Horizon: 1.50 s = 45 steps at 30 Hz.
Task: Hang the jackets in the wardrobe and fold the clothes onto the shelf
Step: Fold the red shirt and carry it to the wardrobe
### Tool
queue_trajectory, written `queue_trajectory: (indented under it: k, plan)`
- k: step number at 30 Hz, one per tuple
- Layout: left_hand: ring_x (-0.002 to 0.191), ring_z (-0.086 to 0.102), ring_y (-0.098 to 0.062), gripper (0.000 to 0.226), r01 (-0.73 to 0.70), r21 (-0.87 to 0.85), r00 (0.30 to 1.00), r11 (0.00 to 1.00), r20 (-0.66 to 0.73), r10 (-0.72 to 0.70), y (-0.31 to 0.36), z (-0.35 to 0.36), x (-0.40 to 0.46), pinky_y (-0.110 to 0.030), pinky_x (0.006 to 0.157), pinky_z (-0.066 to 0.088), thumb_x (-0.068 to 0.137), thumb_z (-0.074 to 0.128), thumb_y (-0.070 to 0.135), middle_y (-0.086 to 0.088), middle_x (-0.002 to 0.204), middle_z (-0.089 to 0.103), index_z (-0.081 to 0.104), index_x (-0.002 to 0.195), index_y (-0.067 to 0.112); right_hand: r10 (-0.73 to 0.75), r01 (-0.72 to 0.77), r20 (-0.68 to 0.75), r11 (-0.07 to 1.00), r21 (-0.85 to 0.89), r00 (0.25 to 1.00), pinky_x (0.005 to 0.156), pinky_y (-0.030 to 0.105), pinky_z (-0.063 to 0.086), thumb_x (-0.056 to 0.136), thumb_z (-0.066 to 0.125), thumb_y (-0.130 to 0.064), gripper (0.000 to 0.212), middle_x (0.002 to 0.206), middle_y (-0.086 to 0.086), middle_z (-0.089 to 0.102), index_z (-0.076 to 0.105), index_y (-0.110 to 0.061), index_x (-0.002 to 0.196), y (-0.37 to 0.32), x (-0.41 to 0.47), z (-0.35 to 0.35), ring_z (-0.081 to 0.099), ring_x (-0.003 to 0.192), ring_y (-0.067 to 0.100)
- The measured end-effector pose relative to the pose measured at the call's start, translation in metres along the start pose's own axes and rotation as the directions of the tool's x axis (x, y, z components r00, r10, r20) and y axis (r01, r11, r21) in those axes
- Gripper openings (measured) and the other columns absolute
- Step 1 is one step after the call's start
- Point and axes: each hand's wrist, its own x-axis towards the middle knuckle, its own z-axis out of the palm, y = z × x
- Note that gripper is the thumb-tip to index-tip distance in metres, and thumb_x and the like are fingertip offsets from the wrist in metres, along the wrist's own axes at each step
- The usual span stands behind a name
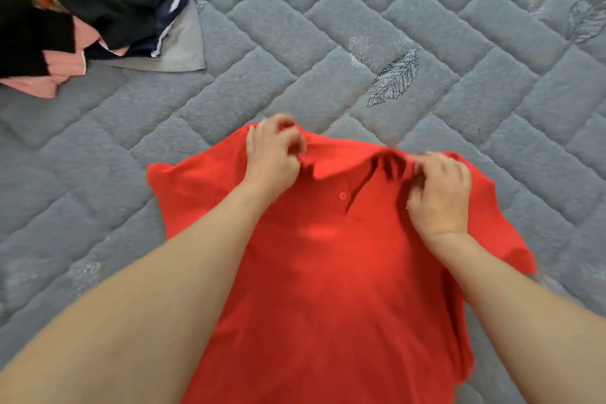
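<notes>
A red polo shirt [328, 272] lies front side up on the grey quilted bed, collar pointing away from me, with its short sleeves spread to both sides. My left hand [273, 154] pinches the left side of the collar at the shoulder. My right hand [439, 197] grips the right side of the collar near the open button placket. Both forearms reach over the body of the shirt and cover part of it.
A heap of other clothes [82, 10] sits at the far left corner: black, dark navy, pink and grey pieces. The grey quilted mattress [426, 43] with leaf embroidery stretches all around the shirt.
</notes>
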Motion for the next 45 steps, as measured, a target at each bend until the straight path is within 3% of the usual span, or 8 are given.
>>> queue_trajectory:
  k: [7,12,24,28,32,35,38,45]
  plan:
    - [0.149,0.012,-0.029,0.057,0.219,0.285,0.975,0.933,-0.111,-0.194,-0.041,-0.027,-0.074,-0.060,0.117,-0.002,0.082,0.056,0.013,-0.006,0.159,0.022,0.047,0.136,0.030,-0.102,0.251,0.397,0.905,-0.345,0.912,0.112,0.058,0.026,0.075,0.057,-0.010,0.045,0.138,0.011,0.057,0.068,-0.014,0.118,-0.021,-0.025,-0.037,0.046,0.132,0.035]
    - [0.135,0.035,-0.039,0.060,0.856,-0.272,0.420,0.439,-0.129,-0.898,-0.065,-0.069,-0.101,-0.043,0.112,0.029,0.082,0.057,0.020,-0.019,0.147,0.038,0.040,0.138,0.007,-0.131,0.311,0.692,0.940,-0.142,0.710,0.118,0.053,0.015,0.100,0.041,-0.039,0.052,0.164,0.004,0.011,0.034,-0.030,0.151,-0.124,0.015,-0.005,0.013,0.150,0.029]
    - [0.100,0.065,-0.024,0.055,0.716,-0.697,0.234,0.025,0.206,-0.950,-0.059,-0.063,-0.096,-0.029,0.087,0.054,0.076,0.072,0.020,-0.015,0.113,0.063,0.047,0.122,0.001,-0.223,0.482,0.866,0.876,-0.023,0.448,0.119,0.054,0.000,0.101,0.038,-0.039,0.050,0.165,-0.004,-0.001,0.028,-0.041,0.151,-0.156,0.051,0.044,-0.005,0.151,0.023]
    - [0.037,0.051,-0.012,0.008,0.750,-0.661,0.305,-0.020,0.373,-0.876,-0.036,-0.071,-0.082,-0.014,0.035,0.036,0.089,0.058,0.006,-0.006,0.050,0.058,0.060,0.084,0.002,-0.220,0.287,0.809,0.956,0.066,0.545,0.118,0.050,-0.008,0.101,0.034,-0.049,0.064,0.164,-0.003,-0.012,0.002,-0.036,0.156,-0.134,0.029,0.036,-0.013,0.150,0.016]
    - [0.107,0.061,-0.034,0.035,0.710,-0.610,0.297,0.352,-0.195,-0.935,-0.042,-0.084,-0.082,-0.039,0.091,0.049,0.085,0.052,0.005,-0.019,0.121,0.063,0.058,0.119,0.000,0.026,0.044,0.706,0.996,-0.081,0.708,0.118,0.050,-0.010,0.100,0.027,-0.055,0.072,0.164,0.003,-0.013,-0.009,-0.027,0.156,-0.094,0.015,0.022,-0.012,0.151,0.020]
    - [0.107,0.053,-0.040,0.032,0.579,-0.144,0.684,0.803,-0.449,-0.574,-0.009,-0.084,-0.091,-0.044,0.092,0.038,0.085,0.053,0.007,-0.022,0.117,0.055,0.056,0.116,0.004,0.203,0.072,0.703,0.938,-0.340,0.681,0.111,0.064,-0.012,0.092,0.018,-0.071,0.078,0.161,0.000,-0.025,-0.019,-0.037,0.152,-0.045,0.013,0.005,-0.020,0.149,0.024]
    - [0.110,0.053,-0.034,0.042,0.222,0.321,0.974,0.921,-0.025,-0.226,0.031,-0.056,-0.090,-0.043,0.093,0.044,0.086,0.054,0.034,-0.010,0.122,0.055,0.061,0.126,0.022,0.258,0.050,0.762,0.933,-0.355,0.594,0.109,0.070,-0.007,0.083,0.014,-0.082,0.080,0.157,-0.004,-0.035,-0.030,-0.050,0.142,-0.022,0.014,0.005,-0.027,0.146,0.023]
    - [0.151,-0.013,-0.026,0.079,0.193,0.332,0.945,0.923,0.191,-0.266,0.013,0.007,-0.069,-0.055,0.118,-0.009,0.093,0.033,0.055,0.000,0.166,-0.011,-0.003,0.158,0.028,0.229,0.052,0.728,0.939,-0.341,0.646,0.105,0.073,-0.014,0.069,-0.013,-0.086,0.074,0.150,-0.001,-0.044,-0.050,-0.051,0.123,-0.014,0.003,0.028,-0.043,0.136,0.023]
